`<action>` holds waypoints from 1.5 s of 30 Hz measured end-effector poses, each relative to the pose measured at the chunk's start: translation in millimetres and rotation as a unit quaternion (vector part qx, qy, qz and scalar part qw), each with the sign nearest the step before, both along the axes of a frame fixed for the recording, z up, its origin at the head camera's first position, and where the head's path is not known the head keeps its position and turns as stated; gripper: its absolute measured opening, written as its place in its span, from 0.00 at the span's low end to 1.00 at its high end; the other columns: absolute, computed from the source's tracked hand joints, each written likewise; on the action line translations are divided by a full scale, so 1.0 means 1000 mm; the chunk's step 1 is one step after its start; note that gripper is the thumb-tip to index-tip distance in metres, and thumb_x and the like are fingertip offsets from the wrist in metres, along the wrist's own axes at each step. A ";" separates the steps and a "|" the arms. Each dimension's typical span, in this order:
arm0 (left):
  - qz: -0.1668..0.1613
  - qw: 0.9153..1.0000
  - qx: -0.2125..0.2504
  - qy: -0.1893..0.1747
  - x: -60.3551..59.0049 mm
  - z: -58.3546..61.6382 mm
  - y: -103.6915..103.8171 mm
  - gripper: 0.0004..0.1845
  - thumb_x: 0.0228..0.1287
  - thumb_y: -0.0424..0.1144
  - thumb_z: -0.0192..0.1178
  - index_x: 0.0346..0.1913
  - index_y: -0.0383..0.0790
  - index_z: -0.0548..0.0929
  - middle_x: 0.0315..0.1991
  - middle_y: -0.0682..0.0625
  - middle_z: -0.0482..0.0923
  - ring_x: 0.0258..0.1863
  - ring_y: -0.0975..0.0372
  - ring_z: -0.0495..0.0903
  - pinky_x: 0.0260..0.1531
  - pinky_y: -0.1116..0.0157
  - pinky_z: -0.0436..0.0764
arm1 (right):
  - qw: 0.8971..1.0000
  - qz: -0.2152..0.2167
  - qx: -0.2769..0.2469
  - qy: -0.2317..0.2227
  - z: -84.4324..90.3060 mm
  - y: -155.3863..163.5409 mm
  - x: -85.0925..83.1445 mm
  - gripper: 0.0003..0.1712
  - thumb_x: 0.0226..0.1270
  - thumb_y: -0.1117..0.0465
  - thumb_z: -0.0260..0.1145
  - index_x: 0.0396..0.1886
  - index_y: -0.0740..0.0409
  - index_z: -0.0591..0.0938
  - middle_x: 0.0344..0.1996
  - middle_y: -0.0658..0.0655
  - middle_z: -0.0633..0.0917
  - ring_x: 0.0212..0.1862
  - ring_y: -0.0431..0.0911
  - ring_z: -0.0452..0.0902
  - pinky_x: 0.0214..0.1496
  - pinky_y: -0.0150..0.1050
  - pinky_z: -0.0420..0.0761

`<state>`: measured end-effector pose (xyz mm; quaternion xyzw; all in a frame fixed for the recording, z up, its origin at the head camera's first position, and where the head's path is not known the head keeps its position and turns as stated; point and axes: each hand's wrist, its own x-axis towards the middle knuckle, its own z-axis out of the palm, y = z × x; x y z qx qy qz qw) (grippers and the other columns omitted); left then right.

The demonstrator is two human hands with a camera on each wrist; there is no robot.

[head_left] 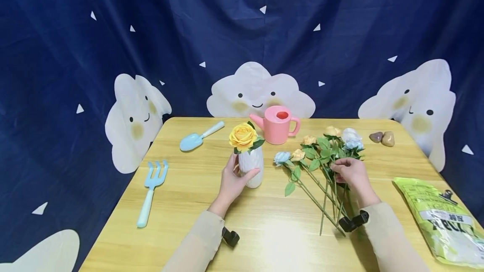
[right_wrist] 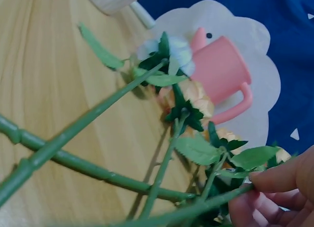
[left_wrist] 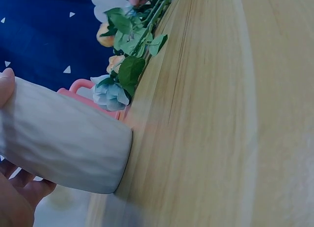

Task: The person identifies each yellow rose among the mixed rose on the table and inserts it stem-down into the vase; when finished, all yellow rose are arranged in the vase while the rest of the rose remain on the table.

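Note:
My left hand point(head_left: 232, 181) grips a white ribbed vase point(head_left: 252, 166) that stands upright on the table, thumb on the near side. A yellow rose point(head_left: 243, 137) with dark green leaves sits in its mouth. To the right lies a loose bunch of artificial roses in peach, pale blue and white, including a blue rose point(head_left: 281, 158) and a white rose point(head_left: 351, 134). Over this bunch my right hand point(head_left: 351, 173) pinches one green stem point(right_wrist: 221, 199) between thumb and fingers. Which bloom belongs to that stem, I cannot tell.
Behind the vase stands a pink watering can point(head_left: 276, 129). A blue trowel point(head_left: 192, 141) and a blue hand fork point(head_left: 151, 186) lie at the left. Two stones point(head_left: 387, 139) sit at the far right, and a green clipped bag point(head_left: 438, 221) lies along the right edge.

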<state>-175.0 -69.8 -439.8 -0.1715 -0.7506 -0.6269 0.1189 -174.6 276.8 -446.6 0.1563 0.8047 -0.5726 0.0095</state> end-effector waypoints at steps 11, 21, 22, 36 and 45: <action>0.002 1.000 -0.002 0.002 -0.001 -0.002 0.000 0.33 0.50 0.35 0.71 0.61 0.42 0.69 0.52 0.46 0.74 0.51 0.55 0.74 0.49 0.53 0.75 | 0.993 -0.015 -0.045 0.107 0.029 -0.004 0.008 0.15 0.65 0.70 0.58 0.48 0.76 0.69 0.26 0.49 0.79 0.25 0.39 0.78 0.30 0.37 0.83; 0.007 1.000 -0.001 0.004 0.000 -0.003 0.000 0.34 0.50 0.35 0.71 0.61 0.44 0.69 0.51 0.46 0.74 0.50 0.56 0.74 0.49 0.55 0.76 | 0.912 -0.029 -0.311 0.268 0.072 -0.025 0.009 0.08 0.60 0.76 0.61 0.37 0.67 0.73 0.26 0.55 0.80 0.26 0.44 0.82 0.29 0.37 0.82; 0.006 1.000 -0.002 0.005 0.000 -0.003 0.000 0.33 0.50 0.35 0.71 0.61 0.44 0.69 0.51 0.46 0.74 0.50 0.56 0.74 0.49 0.55 0.76 | 0.903 -0.031 -0.317 0.287 0.078 -0.028 0.009 0.08 0.59 0.76 0.61 0.37 0.67 0.74 0.27 0.56 0.80 0.26 0.45 0.82 0.29 0.37 0.82; 0.006 1.000 -0.007 0.017 -0.001 -0.005 -0.002 0.34 0.51 0.35 0.71 0.62 0.45 0.69 0.51 0.46 0.74 0.50 0.57 0.74 0.48 0.55 0.77 | 0.818 0.051 -0.377 0.431 0.159 -0.095 -0.006 0.09 0.56 0.79 0.62 0.37 0.72 0.74 0.27 0.63 0.81 0.28 0.51 0.81 0.29 0.40 0.83; 0.005 1.000 0.001 0.016 0.000 -0.003 0.000 0.33 0.50 0.34 0.71 0.61 0.41 0.70 0.51 0.45 0.75 0.49 0.56 0.74 0.47 0.55 0.77 | 0.813 0.058 -0.327 0.478 0.185 -0.140 -0.027 0.11 0.55 0.76 0.66 0.38 0.68 0.75 0.28 0.62 0.81 0.27 0.50 0.81 0.32 0.40 0.83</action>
